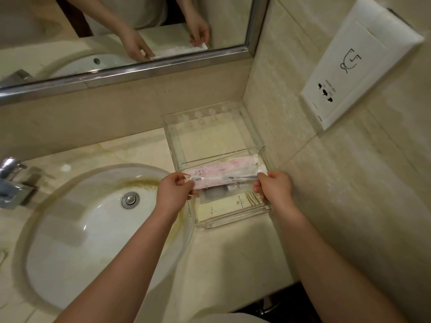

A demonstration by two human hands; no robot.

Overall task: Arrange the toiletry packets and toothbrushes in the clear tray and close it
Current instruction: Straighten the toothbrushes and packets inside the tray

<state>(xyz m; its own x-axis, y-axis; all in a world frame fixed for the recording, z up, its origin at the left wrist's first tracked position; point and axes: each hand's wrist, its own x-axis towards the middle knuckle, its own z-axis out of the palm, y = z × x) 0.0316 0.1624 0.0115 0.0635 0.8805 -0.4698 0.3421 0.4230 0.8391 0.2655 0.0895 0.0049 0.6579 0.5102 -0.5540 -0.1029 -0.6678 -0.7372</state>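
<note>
A clear plastic tray (233,221) stands on the counter in the corner, its clear lid (205,127) swung up and back against the wall. Both hands hold a long pink-and-white toothbrush packet (224,176) level over the tray's middle. My left hand (173,188) pinches its left end, and my right hand (274,186) pinches its right end. Another pink packet (235,163) lies just behind it in the tray. Below them lie a grey tube packet (217,192) and pale yellow packets (231,205).
A white oval sink (88,229) with a metal drain sits left of the tray, with a chrome tap (11,180) at the far left. A mirror (116,31) runs along the back wall. A white socket panel (359,64) hangs on the right wall.
</note>
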